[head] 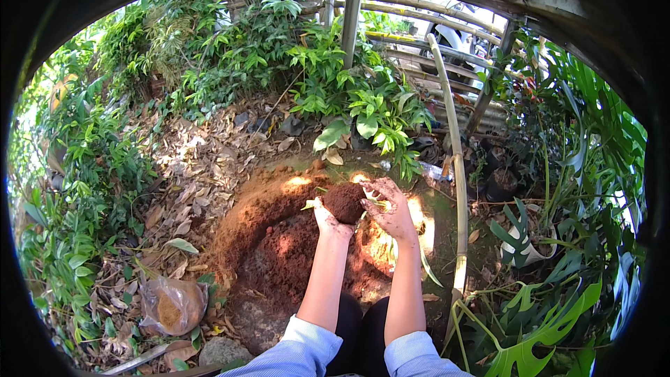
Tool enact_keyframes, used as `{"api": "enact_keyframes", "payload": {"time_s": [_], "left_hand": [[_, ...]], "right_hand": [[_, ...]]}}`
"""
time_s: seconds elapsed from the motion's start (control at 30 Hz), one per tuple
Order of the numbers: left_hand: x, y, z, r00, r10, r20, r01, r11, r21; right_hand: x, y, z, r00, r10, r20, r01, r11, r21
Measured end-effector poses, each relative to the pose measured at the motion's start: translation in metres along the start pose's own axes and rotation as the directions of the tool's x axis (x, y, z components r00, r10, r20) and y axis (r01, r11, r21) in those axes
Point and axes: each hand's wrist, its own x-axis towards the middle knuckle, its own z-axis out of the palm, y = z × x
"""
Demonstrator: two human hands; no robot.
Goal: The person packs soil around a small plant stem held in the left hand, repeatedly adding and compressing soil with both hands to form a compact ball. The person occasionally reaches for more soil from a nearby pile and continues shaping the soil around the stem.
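A rounded ball of dark brown soil [344, 203] rests in my left hand [333, 223], which cups it from below and from the left. Soil coats the fingers of my right hand [390, 209], held at the ball's right side with its fingers curved and spread; whether the fingertips touch the ball is unclear. Green and yellowish leaf blades [430, 264] show around both hands, partly hidden by them. Beneath the hands lies a mound of loose reddish-brown soil [282, 256] on the ground.
A clear plastic bag of brown material [175, 306] lies at lower left, near a grey stone [225, 352]. To the right runs a long bamboo pole [458, 193], with a white pot [528, 248] beyond it. Dry leaves [201, 167], shrubs and a bamboo fence [419, 5] surround the spot.
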Motion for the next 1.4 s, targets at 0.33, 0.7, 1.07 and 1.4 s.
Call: {"api": "enact_keyframes", "payload": {"time_s": [0.33,0.7,1.07,1.4], "left_hand": [[-0.001,-0.002,0.004,0.999,0.037,-0.039,-0.037,0.999,0.014],[-0.003,-0.002,0.004,0.979,0.072,-0.191,-0.059,0.996,0.073],[-0.005,-0.007,0.009,0.970,0.049,-0.240,-0.056,0.998,-0.021],[-0.002,-0.015,0.005,0.969,-0.012,-0.247,-0.001,0.999,-0.052]], "right_hand": [[0.000,0.004,0.005,0.993,-0.070,-0.091,0.068,0.997,-0.021],[-0.003,0.006,-0.001,0.977,0.088,-0.194,-0.041,0.971,0.235],[-0.018,0.059,-0.052,0.760,0.478,-0.441,-0.633,0.701,-0.330],[-0.013,0.058,-0.045,0.872,0.449,-0.195,-0.414,0.889,0.195]]}}
